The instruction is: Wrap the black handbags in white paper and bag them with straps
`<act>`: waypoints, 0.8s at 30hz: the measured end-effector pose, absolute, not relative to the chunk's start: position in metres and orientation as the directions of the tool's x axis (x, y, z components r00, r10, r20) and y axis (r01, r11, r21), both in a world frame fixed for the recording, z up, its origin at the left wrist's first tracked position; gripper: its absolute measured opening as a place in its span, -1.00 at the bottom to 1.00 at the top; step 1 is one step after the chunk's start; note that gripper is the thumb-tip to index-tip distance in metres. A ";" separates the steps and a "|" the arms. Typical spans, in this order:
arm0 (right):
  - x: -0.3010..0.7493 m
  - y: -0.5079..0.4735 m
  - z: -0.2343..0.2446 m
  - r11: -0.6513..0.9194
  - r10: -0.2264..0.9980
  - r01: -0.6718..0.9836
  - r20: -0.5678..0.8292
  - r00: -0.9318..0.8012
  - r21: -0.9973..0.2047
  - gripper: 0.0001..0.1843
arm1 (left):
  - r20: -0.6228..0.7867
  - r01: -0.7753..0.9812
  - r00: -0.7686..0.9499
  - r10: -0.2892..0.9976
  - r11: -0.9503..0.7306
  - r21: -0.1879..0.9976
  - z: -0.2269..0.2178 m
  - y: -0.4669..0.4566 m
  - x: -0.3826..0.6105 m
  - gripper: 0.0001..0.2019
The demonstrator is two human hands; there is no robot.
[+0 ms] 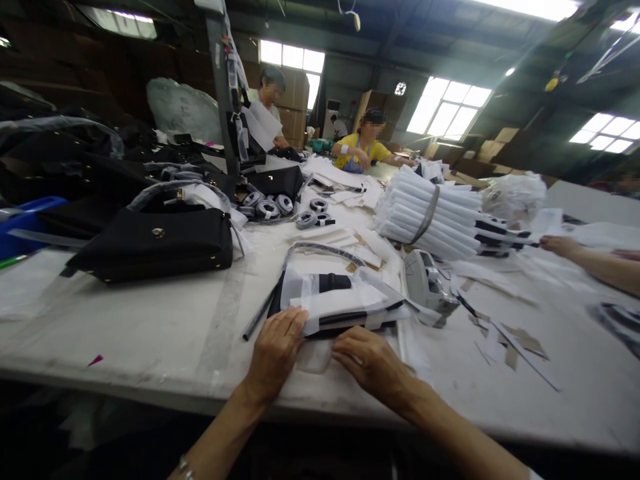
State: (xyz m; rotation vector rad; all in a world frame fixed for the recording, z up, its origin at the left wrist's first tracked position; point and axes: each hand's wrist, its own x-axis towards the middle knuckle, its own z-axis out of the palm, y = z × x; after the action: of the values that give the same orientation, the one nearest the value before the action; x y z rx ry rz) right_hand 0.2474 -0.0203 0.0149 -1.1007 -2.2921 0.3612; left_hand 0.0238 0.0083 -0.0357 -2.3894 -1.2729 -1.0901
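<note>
In front of me on the table lies a black handbag (334, 283), partly wrapped in white tissue paper (300, 288), with its plastic-covered handle looped behind it. My left hand (279, 340) grips the bag's near left corner, its fingers together over the paper. At the near edge, my right hand (367, 360) has its fingers curled in a pinch at a thin translucent sheet (315, 357) beneath the bag. The fingertips' exact hold on it is partly hidden. Just right of the bag stands a tape dispenser (425, 283).
A finished-looking black handbag (165, 243) stands on the left. Coiled straps (269, 208) lie farther back. A strapped bundle of white-wrapped pieces (430, 210) sits behind the dispenser, paper scraps (515, 343) at right. Co-workers stand across the table; another person's hand (563, 247) reaches in from the right.
</note>
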 end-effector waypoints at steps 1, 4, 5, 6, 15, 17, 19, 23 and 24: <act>0.247 -0.022 0.009 0.602 0.798 0.658 0.320 -0.511 -0.451 -0.77 | 0.700 0.791 0.353 0.621 -0.598 0.132 -0.035 0.008 0.024 -0.65; 0.238 -0.021 -0.003 0.503 0.863 0.753 0.197 -0.465 -0.425 -0.47 | 0.704 0.796 0.371 0.605 -0.598 0.095 -0.035 0.008 0.023 -0.66; 0.234 -0.020 -0.004 0.467 0.882 0.779 0.154 -0.446 -0.419 -0.45 | 0.707 0.795 0.379 0.597 -0.602 0.082 -0.035 0.009 0.023 -0.66; 0.231 -0.019 -0.004 0.435 0.896 0.800 0.109 -0.431 -0.412 -0.45 | 0.710 0.791 0.387 0.588 -0.608 0.073 -0.035 0.009 0.023 -0.65; 0.228 -0.020 0.014 0.639 0.767 0.730 0.135 -0.627 -0.242 -0.90 | 0.687 0.777 0.424 0.590 -0.626 0.058 -0.032 0.009 0.021 -0.55; 0.225 -0.024 0.010 0.702 0.712 0.660 0.246 -0.657 -0.268 -0.90 | 0.697 0.777 0.427 0.575 -0.628 0.042 -0.032 0.008 0.021 -0.58; 0.218 -0.029 0.001 0.727 0.687 0.614 0.321 -0.652 -0.308 -0.88 | 0.692 0.778 0.435 0.577 -0.627 0.034 -0.030 0.010 0.021 -0.58; 0.203 -0.040 -0.022 0.751 0.661 0.542 0.440 -0.608 -0.377 -0.78 | 0.678 0.777 0.447 0.584 -0.629 0.029 -0.030 0.015 0.020 -0.59; 0.200 -0.043 -0.027 0.749 0.663 0.533 0.462 -0.589 -0.394 -0.75 | 0.679 0.776 0.448 0.581 -0.631 0.028 -0.031 0.017 0.020 -0.61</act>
State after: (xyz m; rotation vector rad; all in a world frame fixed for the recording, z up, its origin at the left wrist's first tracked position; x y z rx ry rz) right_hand 0.1999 -0.0427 -0.0266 -0.8959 -2.3467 0.2844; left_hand 0.0196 0.0171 -0.0315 -2.4154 -1.1651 -0.9656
